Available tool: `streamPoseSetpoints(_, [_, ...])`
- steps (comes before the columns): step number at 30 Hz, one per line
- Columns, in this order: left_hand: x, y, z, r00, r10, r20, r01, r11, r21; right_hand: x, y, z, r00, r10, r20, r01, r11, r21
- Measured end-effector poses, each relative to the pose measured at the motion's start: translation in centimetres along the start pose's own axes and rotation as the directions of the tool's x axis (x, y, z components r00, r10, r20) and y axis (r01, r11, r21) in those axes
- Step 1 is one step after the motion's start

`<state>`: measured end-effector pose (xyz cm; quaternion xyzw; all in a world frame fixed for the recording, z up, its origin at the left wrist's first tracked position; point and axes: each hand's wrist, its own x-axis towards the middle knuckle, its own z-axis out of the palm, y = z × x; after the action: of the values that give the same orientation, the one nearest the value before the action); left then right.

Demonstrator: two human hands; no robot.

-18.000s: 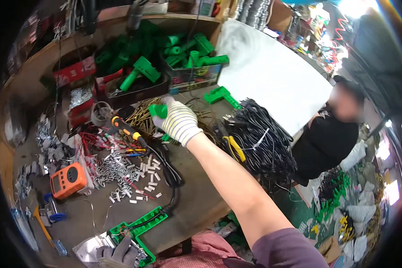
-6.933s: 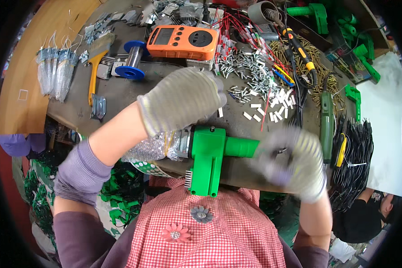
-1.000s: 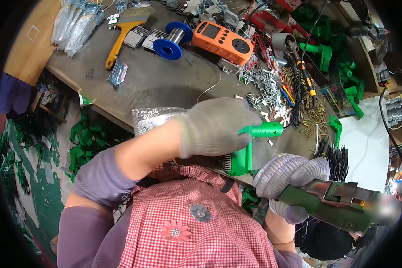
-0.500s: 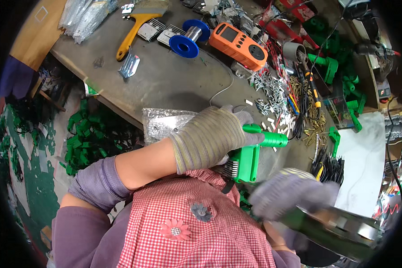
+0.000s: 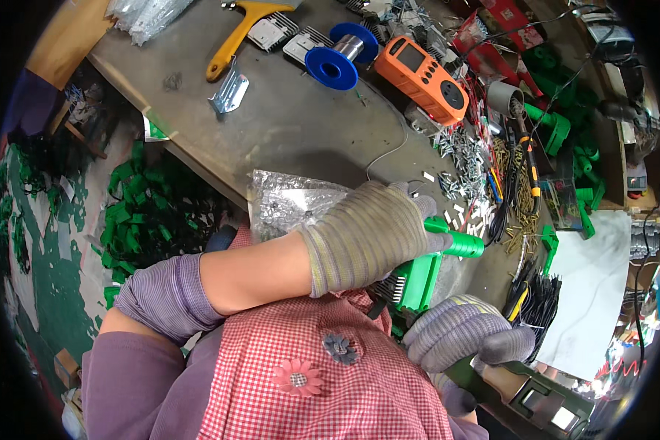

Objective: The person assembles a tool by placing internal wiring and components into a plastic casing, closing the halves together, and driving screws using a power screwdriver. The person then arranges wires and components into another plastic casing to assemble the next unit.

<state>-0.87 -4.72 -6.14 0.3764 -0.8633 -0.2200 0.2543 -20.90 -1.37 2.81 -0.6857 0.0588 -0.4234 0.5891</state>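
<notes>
My left hand (image 5: 374,235), in a striped knit glove, is closed around a bright green plastic housing (image 5: 420,282) with a round ribbed handle (image 5: 466,245) jutting to the right. A dark finned metal part (image 5: 391,288) shows at the housing's left side, partly under my wrist. My right hand (image 5: 462,334), gloved too, wraps its fingers round a dark green, boxy tool (image 5: 557,400) at the lower right; its exact kind is unclear. This tool is apart from the housing. A clear bubble-wrap bag (image 5: 293,198) lies just beyond my left forearm.
An orange meter (image 5: 422,79), a blue solder spool (image 5: 342,56), a yellow-handled brush (image 5: 235,37) and a bent metal bracket (image 5: 229,89) lie on the grey table (image 5: 293,125). Loose screws (image 5: 466,158) and black wires (image 5: 539,308) are at right. Green parts (image 5: 136,220) are heaped below the left edge.
My right hand and the dark green tool have swung slightly down and left, and the blur is gone. My left hand still grips the housing. The whole view has shifted a little.
</notes>
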Motion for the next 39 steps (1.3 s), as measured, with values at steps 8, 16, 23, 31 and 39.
streamPoseSetpoints(8, [-0.9, 0.6, 0.3, 0.972, 0.196, 0.127, -0.208, 0.974, 0.087, 2.5, 2.6, -1.6, 0.987, -0.105, -0.123, 0.104, 0.994, -0.016])
streamPoseSetpoints(16, [-0.5, 0.4, 0.3, 0.973, 0.145, 0.182, -0.141, 0.989, -0.032, 3.9, 4.6, -3.8, 0.962, -0.232, -0.144, 0.189, 0.946, -0.262])
streamPoseSetpoints(23, [-0.6, 0.3, 0.9, 0.974, 0.144, 0.176, -0.131, 0.988, -0.085, 4.4, 2.8, -3.1, 0.939, -0.137, -0.316, 0.057, 0.966, -0.251])
streamPoseSetpoints(31, [-0.6, 0.3, 0.5, 0.981, 0.104, 0.162, -0.086, 0.99, -0.114, 5.4, 2.6, -5.3, 0.991, -0.124, -0.044, 0.115, 0.981, -0.154])
streamPoseSetpoints(39, [-0.6, 0.4, 0.6, 0.99, 0.117, 0.078, -0.112, 0.991, -0.068, 4.7, 3.1, -4.1, 0.972, -0.114, -0.207, 0.076, 0.981, -0.18])
